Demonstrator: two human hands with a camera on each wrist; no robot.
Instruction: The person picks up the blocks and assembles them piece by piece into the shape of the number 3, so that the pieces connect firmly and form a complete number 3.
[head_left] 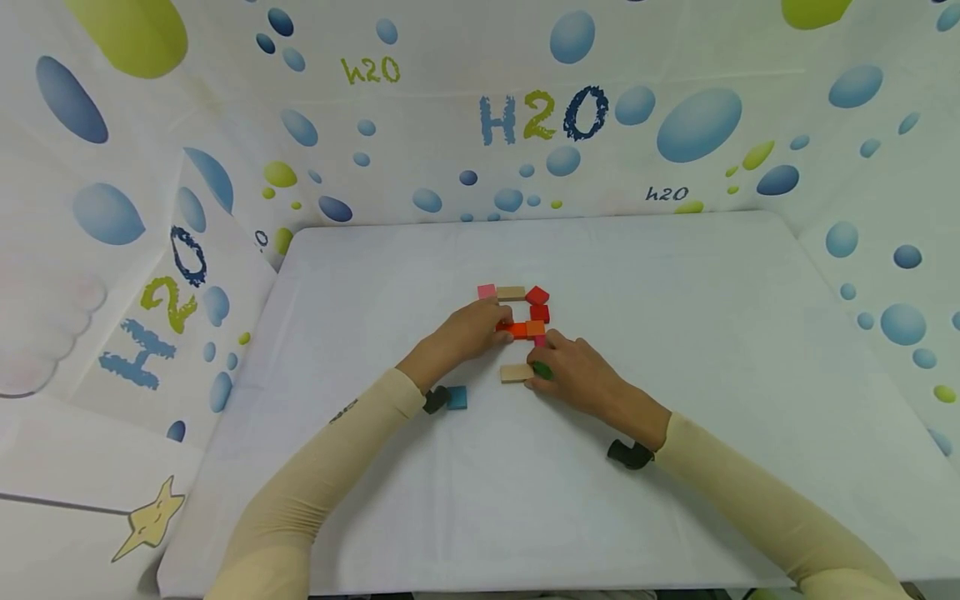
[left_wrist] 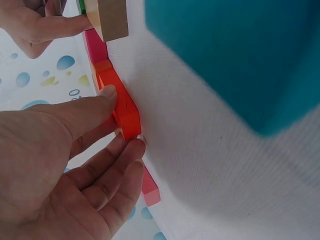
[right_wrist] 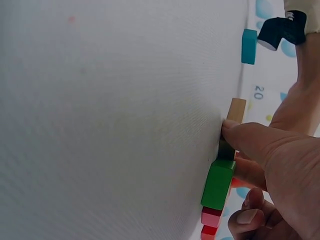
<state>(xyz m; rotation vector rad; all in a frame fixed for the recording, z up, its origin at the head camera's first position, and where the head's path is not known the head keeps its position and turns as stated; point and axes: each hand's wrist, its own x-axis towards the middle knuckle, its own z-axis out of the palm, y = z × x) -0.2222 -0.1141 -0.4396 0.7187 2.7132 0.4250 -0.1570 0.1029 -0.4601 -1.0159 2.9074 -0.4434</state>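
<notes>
My left hand pinches an orange-red block between thumb and fingers, at the left end of a short row that runs to an orange block. On the right, my right hand has thumb and forefinger around a dark green block, partly hidden by the thumb. One side of that block adjoins a plain wooden block; on its other side in the right wrist view is a brighter green block. A magenta block lies between the two hands.
Farther back, a pink block, another wooden block, a red pentagon-shaped block and a red block continue the layout. Nearer the left wrist lies a teal block. All rest on a white-covered table.
</notes>
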